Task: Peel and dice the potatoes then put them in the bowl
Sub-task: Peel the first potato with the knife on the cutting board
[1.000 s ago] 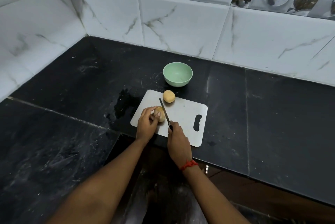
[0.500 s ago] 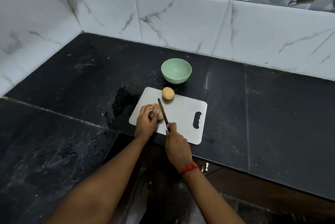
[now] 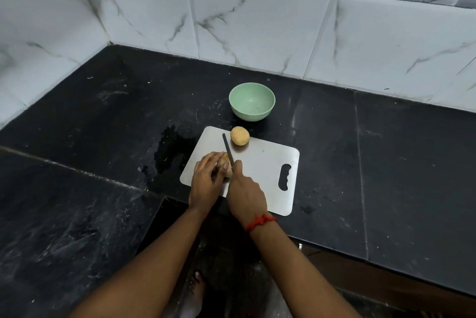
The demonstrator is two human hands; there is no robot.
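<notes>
- While the left hand (image 3: 206, 178) curls over the near potato (image 3: 223, 166) on the cutting board (image 3: 262, 163), the right hand (image 3: 244, 194) is clamped round the knife (image 3: 228, 149). The handle is hidden in the fist.
- Left fingers wrap the top and left side of the near potato, pinning it to the board.
- The thin dark blade lies along that potato's right flank, tip pointing away toward the bowl (image 3: 251, 114). Cannot tell if the edge has bitten in.
- The second potato (image 3: 239, 136) sits loose near the board's far edge, just right of the knife tip and just short of the bowl.
- The pale green bowl stands on the black counter (image 3: 386, 150) just beyond the board, with nothing visible inside.
- Skin on or off: cannot tell. Both potatoes look pale tan and smooth.
- Handling, my guess: small, round, firm and fairly dense. It will likely roll on the smooth board and go slick once cut.
- Best hold: a claw from above on the side away from the blade, fingertips tucked. Cut a flat face first and rest the potato on it.
- Risk: the loose potato could roll if nudged.
- Progress looks early, with no dice on the board.
- Extras: a wet patch (image 3: 170, 147) on the counter left of the board and a red thread (image 3: 260, 221) on the right wrist.
</notes>
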